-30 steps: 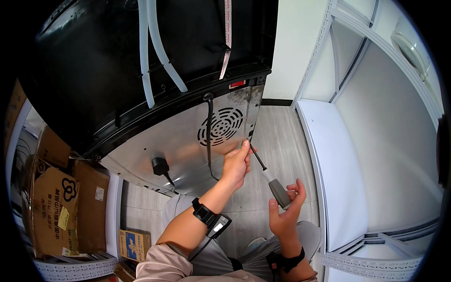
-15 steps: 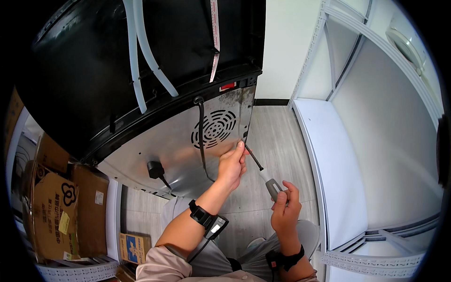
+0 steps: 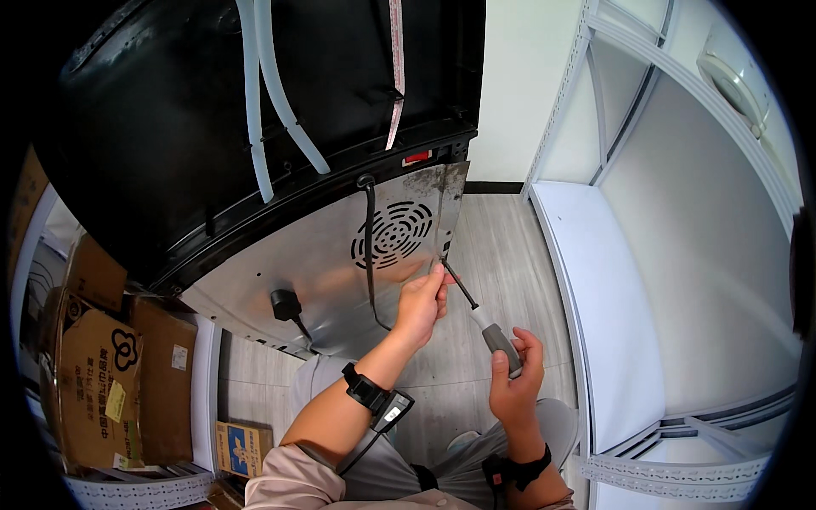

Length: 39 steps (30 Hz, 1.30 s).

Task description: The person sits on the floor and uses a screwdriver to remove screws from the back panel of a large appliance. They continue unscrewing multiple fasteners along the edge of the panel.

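Observation:
In front of me stands a black appliance with a bare metal lower panel (image 3: 327, 255), which has round vent slots. My left hand (image 3: 421, 304) is closed at the panel's right edge, its thumb and fingertips pinched beside the tip of a screwdriver. Whatever lies between those fingertips is hidden. The screwdriver (image 3: 497, 338) has a long dark shaft and a grey and white handle. Its shaft slants up and left, meeting the panel's edge. My right hand (image 3: 517, 387) holds the handle's end between thumb and curled fingers.
A black plug (image 3: 286, 304) and black power cord (image 3: 370, 255) are on the panel. Pale hoses (image 3: 280, 110) run down the black back, above a red switch (image 3: 416, 158). Cardboard boxes (image 3: 98, 382) fill the left shelf; a white shelf rack (image 3: 612, 323) stands right.
The appliance has shifted slightly to the right, and my left hand has moved a little with it. My right thumb has slid from across the screwdriver handle to its left side.

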Motion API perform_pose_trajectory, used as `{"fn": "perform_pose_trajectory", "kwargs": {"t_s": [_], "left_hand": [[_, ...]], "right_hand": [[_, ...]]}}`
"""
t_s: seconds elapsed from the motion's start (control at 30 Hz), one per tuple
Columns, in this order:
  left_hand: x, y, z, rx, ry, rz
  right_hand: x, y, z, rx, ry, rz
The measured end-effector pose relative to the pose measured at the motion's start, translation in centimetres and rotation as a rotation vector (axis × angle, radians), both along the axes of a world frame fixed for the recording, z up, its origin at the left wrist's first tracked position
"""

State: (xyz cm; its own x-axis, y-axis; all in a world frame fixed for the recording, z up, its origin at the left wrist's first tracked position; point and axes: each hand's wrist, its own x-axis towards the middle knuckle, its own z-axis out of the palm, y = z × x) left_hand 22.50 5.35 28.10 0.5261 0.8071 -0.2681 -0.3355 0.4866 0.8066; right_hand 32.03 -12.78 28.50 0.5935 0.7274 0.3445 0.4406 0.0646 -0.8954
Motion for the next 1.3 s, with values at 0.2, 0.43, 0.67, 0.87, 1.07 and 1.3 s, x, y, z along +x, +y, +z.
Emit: {"fn": "perform_pose_trajectory", "kwargs": {"t_s": [0.2,0.43,0.67,0.87,1.07,1.3], "left_hand": [[-0.1,0.5,-0.7,-0.101,-0.155,-0.065],[0.2,0.8,-0.6,-0.203,-0.310,-0.093],[0.9,0.7,-1.3,-0.198,-0.401,-0.020],[1.4,0.8,-1.2,-0.327,-0.492,0.006],[1.5,0.7,-0.9,-0.353,-0.517,0.036],[1.7,0.5,-0.7,-0.302,-0.474,0.047]], "right_hand": [[-0.4,0.4,1.0,0.011,0.210,-0.014],[0.8,0.8,1.5,-0.084,0.602,0.053],[-0.3,0.5,1.1,0.034,0.317,0.077],[-0.7,0.3,0.7,0.008,0.145,0.121],[-0.4,0.4,0.8,0.071,0.102,0.051],[0.4,-0.5,0.4,0.132,0.014,-0.033]]}}
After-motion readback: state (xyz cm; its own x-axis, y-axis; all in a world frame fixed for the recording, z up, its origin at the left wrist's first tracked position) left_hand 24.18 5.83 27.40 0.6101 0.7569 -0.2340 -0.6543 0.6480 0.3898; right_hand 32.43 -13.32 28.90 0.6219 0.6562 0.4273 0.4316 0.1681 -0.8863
